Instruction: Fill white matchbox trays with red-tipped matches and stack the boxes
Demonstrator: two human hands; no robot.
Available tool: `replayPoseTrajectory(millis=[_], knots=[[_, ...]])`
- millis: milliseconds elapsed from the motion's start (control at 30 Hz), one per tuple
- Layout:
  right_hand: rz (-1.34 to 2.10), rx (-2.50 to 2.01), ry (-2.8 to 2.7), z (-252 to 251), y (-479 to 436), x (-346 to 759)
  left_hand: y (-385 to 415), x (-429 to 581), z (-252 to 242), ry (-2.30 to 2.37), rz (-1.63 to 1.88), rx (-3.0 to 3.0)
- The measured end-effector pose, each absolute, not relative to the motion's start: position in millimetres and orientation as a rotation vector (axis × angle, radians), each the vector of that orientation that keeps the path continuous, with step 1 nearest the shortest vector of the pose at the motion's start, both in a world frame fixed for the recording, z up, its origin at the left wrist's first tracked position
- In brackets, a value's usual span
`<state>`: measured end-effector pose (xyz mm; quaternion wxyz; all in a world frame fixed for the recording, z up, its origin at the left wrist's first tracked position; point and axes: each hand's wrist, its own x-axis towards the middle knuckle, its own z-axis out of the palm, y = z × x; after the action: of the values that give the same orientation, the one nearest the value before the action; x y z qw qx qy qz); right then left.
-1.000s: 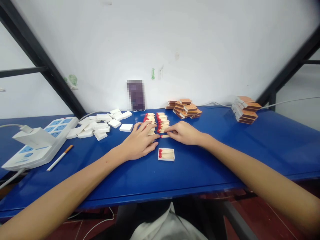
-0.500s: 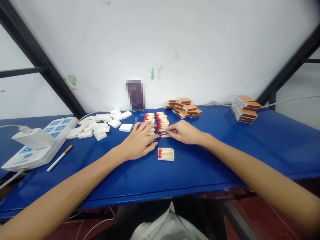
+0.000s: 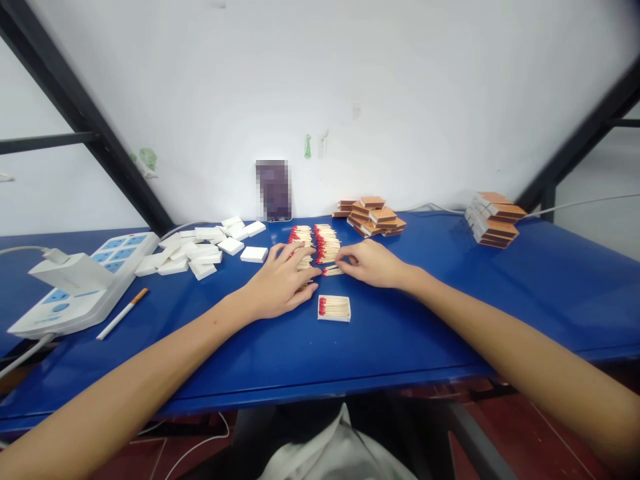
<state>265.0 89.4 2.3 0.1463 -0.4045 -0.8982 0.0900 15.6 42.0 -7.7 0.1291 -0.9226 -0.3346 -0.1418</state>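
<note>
Two rows of red-tipped matches lie side by side on the blue table. My left hand (image 3: 283, 283) rests over the near part of the left row (image 3: 301, 235), its fingers apart and hiding some of the sticks. At the near end of the right row (image 3: 327, 243), my right hand (image 3: 375, 264) has thumb and forefinger closed on a few matches (image 3: 332, 271), whose red heads point left. Just nearer to me sits an open white matchbox tray (image 3: 334, 319), with a layer of matches (image 3: 336, 307) inside, heads to the left.
White trays (image 3: 200, 252) are heaped at the left, beside a power strip (image 3: 107, 287) with a plugged-in charger (image 3: 70, 273) and a cigarette (image 3: 123, 313). A phone (image 3: 275, 192) leans on the wall. Brown matchboxes are piled at the back (image 3: 373, 217) and right (image 3: 496, 219).
The whole view has shifted slightly. Both hands stay in nearly the same places, the right one still at the few matches by the near end of the row.
</note>
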Motion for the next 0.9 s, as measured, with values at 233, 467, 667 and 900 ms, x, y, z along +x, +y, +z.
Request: replayPoseTrajectory(millis=[233,467,667,900], knots=[[0.306,-1.138,-2.581,3.6,87.6,264.2,41.9,16.2,-8.3,-0.965,-0.368,-2.658],[0.300,-1.133,-2.586,2.9,87.8,264.3,42.9,15.6,-9.1,-0.955,-0.374,-2.650],[0.294,-1.099,-2.591,2.4,87.0,263.9,43.2,15.7,-9.6,-0.958,-0.378,-2.652],[0.332,-1.049,-2.608,3.5,86.0,263.7,43.7,15.3,-9.8,-0.952,-0.380,-2.651]])
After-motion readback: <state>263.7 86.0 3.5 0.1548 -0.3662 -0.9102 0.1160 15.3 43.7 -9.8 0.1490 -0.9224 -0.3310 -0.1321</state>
